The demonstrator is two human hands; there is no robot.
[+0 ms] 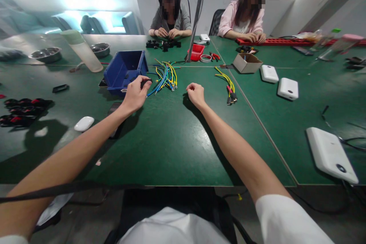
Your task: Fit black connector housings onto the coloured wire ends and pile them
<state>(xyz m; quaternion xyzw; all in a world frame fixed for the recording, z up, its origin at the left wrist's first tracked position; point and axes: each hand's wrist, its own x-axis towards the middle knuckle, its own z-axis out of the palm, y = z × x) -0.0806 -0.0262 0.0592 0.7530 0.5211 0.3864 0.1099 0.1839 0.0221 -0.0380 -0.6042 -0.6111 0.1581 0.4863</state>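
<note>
My left hand (135, 94) is closed around a small black part (146, 82), just in front of the blue bin (116, 80). Beside those fingers lies a loose bundle of blue, yellow and green wires (166, 76) with metal ring ends. My right hand (196, 94) rests above the green table (171, 141) with its fingers curled together; whatever they hold, if anything, is hidden. To its right is a smaller group of yellow-green wires (227, 80) with black and red sleeves at their near ends.
A dark phone (115, 131) lies under my left forearm, near a white case (84, 123). Black parts (24, 110) sit at far left. A metal pole (197, 15) rises beyond the wires, by a red tray (196, 52). White devices (331, 154) stand right. Two people work opposite.
</note>
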